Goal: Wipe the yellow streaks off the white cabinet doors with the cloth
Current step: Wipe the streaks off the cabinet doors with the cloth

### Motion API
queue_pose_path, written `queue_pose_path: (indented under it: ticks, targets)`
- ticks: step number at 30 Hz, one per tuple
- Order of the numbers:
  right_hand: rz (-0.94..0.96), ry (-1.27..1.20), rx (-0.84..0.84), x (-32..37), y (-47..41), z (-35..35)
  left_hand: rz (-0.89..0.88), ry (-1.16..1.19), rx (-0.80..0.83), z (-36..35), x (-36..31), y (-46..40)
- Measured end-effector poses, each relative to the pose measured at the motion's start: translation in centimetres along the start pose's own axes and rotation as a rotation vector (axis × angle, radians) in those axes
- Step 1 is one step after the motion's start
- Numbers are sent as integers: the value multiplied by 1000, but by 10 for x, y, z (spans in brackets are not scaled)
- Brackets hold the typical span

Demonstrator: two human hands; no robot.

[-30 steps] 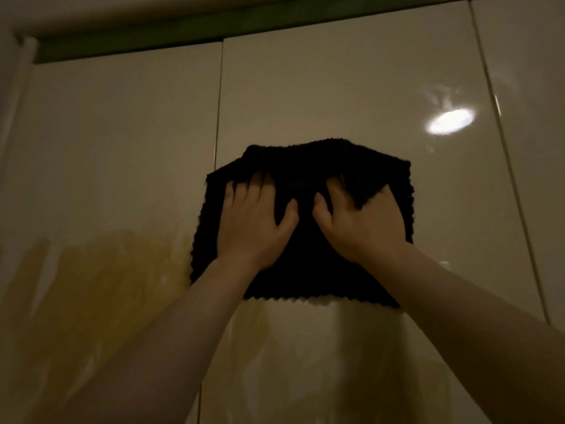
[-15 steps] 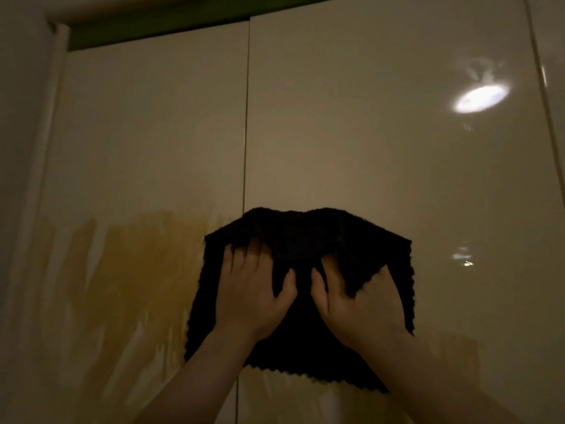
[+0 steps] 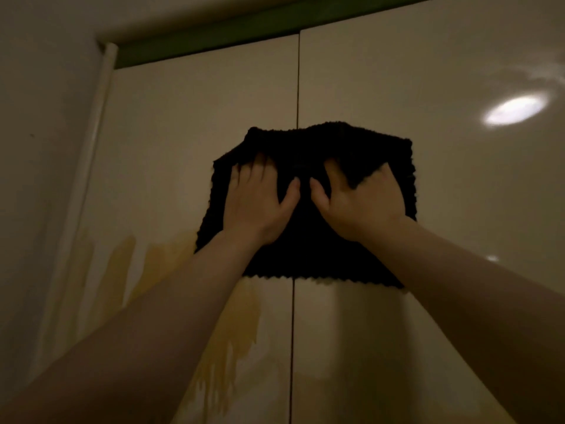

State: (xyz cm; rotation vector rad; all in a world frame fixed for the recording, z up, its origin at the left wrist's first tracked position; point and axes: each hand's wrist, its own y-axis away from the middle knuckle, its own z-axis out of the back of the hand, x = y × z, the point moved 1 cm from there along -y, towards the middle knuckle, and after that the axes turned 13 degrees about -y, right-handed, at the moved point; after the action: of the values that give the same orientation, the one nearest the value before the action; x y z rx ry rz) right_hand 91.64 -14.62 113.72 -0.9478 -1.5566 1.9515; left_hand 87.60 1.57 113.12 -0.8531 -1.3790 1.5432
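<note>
Two bare forearms reach up from the lower corners of the view toward the cabinet front. The left hand (image 3: 255, 203) lies palm-down on a black cloth (image 3: 308, 240), its fingers spread and their tips tucked under a rumpled fold at the cloth's upper edge. Just beside it, thumbs nearly meeting, the right hand (image 3: 363, 203) presses the same cloth flat, with a flap of fabric bunched over its fingers. The cloth is spread against the white cabinet doors (image 3: 397, 71), straddling the vertical seam (image 3: 297, 81) between the two panels. Yellow streaks (image 3: 226, 341) smear the left door below and to the left of the cloth. A bright lamp reflection (image 3: 513, 111) glints on the glossy right door, and a green strip (image 3: 214, 35) runs along the top.
</note>
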Motion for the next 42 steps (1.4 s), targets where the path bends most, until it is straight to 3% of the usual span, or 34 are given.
queue_pose_path:
  ticks: [9,23,28,35,42]
  targets:
    - [-66,-9,-90,27,22,-11,-26,56,-29,-9,17,28]
    - [47,-77,-179,104,150,-57,-90,118,122,-25,71,158]
    - [51,-102,-59,107,98,-51,-107,100,59,-27,89,117]
    - [-36,-22,-16,126,-16,-66,-60,17,9,-27,142,19]
    - [-87,-52,-80,139,-5,-76,-49,67,-18,-34,148,37]
